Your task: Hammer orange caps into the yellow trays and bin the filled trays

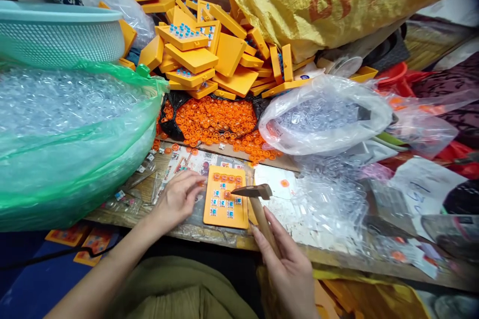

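the yellow sack [337, 15] bulks at the back of the bench [318, 254], its red emblem giving no readable word; the green bag [93, 169] sits open, likely for easy reach. a sheet [415, 179] at right bears handwritten marks, illegible here. the right hand [290, 266] is wrapped around the hammer [261, 213], apart from the left hand [177, 197]; whether the left fingertips pinch anything, i cannot tell. between them the yellow panel [241, 217] lies flat, presumably for firm support, orange caps [223, 178] along its top row.
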`<state>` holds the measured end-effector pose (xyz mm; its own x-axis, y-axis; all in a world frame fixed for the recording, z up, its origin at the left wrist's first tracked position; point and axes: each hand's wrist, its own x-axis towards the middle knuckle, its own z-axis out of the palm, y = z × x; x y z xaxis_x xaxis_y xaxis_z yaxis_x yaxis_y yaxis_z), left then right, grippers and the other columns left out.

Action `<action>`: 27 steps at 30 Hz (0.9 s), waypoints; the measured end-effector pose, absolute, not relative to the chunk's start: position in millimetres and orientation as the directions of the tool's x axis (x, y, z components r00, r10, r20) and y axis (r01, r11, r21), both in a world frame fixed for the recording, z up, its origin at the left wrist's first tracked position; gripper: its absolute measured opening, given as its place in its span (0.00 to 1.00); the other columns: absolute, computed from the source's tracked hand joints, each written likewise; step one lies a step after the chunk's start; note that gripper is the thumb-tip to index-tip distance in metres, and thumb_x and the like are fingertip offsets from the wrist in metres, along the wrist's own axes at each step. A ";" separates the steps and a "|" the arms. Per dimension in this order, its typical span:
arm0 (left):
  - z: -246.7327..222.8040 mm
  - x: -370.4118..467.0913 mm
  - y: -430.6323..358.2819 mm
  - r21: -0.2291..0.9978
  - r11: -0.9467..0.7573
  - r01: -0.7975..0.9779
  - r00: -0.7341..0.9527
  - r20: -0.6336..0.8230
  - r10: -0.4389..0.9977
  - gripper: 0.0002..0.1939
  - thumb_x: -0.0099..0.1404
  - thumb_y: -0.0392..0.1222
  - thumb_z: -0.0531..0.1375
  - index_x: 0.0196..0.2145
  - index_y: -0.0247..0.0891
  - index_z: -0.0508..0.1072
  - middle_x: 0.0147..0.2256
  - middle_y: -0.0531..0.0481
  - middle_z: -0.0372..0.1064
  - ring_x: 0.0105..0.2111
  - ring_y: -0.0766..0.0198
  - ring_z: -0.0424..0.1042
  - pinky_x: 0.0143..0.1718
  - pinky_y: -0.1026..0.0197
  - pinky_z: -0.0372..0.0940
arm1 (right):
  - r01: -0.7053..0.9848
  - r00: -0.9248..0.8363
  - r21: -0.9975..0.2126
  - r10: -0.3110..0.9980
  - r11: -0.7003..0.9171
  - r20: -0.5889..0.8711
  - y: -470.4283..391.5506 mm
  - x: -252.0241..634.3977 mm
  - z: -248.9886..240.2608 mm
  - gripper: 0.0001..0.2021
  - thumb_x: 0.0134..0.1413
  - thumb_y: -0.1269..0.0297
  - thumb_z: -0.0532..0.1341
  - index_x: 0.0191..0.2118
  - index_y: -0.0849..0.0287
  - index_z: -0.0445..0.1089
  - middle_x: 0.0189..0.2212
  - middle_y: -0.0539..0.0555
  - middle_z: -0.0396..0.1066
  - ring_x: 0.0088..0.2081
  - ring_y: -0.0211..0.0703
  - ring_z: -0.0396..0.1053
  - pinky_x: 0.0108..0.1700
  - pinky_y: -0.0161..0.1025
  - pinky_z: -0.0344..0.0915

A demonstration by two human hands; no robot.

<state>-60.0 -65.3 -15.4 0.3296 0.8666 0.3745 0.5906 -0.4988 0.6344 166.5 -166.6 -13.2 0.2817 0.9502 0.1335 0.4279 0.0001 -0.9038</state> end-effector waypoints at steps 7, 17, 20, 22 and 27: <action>-1.6 -24.1 -90.7 0.666 -0.536 0.519 0.396 0.368 0.841 0.14 0.63 0.30 0.56 0.47 0.32 0.67 0.37 0.43 0.73 0.36 0.59 0.73 0.39 0.58 0.70 | 0.608 0.055 -0.744 0.920 0.278 0.388 -172.1 166.9 5.6 0.26 0.54 0.76 0.61 0.57 0.49 0.66 0.49 0.50 0.74 0.46 0.41 0.75 0.48 0.33 0.72; -5.9 -22.8 -88.5 0.738 -0.381 0.558 0.347 0.210 0.914 0.18 0.61 0.32 0.57 0.50 0.37 0.64 0.38 0.46 0.75 0.38 0.56 0.75 0.41 0.53 0.70 | 0.681 -0.091 -0.646 0.916 0.344 0.391 -176.2 167.3 5.4 0.30 0.58 0.79 0.56 0.63 0.49 0.57 0.48 0.54 0.73 0.47 0.39 0.73 0.46 0.30 0.69; -2.2 -21.4 -86.4 0.758 -0.323 0.567 0.352 0.132 0.927 0.19 0.60 0.32 0.58 0.50 0.38 0.63 0.38 0.46 0.75 0.39 0.56 0.75 0.43 0.52 0.70 | 0.684 -0.103 -0.632 0.906 0.364 0.410 -175.4 166.7 7.9 0.30 0.58 0.79 0.57 0.63 0.48 0.56 0.45 0.53 0.75 0.44 0.37 0.74 0.45 0.29 0.70; -0.4 -21.1 -86.6 0.758 -0.289 0.585 0.351 0.084 0.932 0.21 0.60 0.30 0.58 0.51 0.38 0.63 0.38 0.47 0.76 0.39 0.55 0.75 0.44 0.51 0.69 | 0.698 -0.147 -0.626 0.926 0.347 0.349 -174.4 167.2 8.4 0.27 0.59 0.76 0.55 0.62 0.51 0.59 0.42 0.53 0.76 0.40 0.36 0.76 0.42 0.27 0.70; 3.0 -25.9 -85.0 0.766 -0.288 0.575 0.358 0.080 0.930 0.23 0.58 0.31 0.60 0.51 0.37 0.65 0.38 0.48 0.76 0.38 0.57 0.76 0.41 0.53 0.71 | 0.641 -0.044 -0.747 0.980 0.178 0.196 -173.3 170.1 3.2 0.20 0.59 0.69 0.57 0.56 0.54 0.68 0.44 0.54 0.76 0.42 0.40 0.76 0.43 0.29 0.71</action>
<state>-25.9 -85.0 3.0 0.3584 0.9301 0.0800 0.5753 -0.2875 0.7657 170.1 -173.3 3.2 -0.0436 0.9797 0.1958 0.6409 0.1777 -0.7467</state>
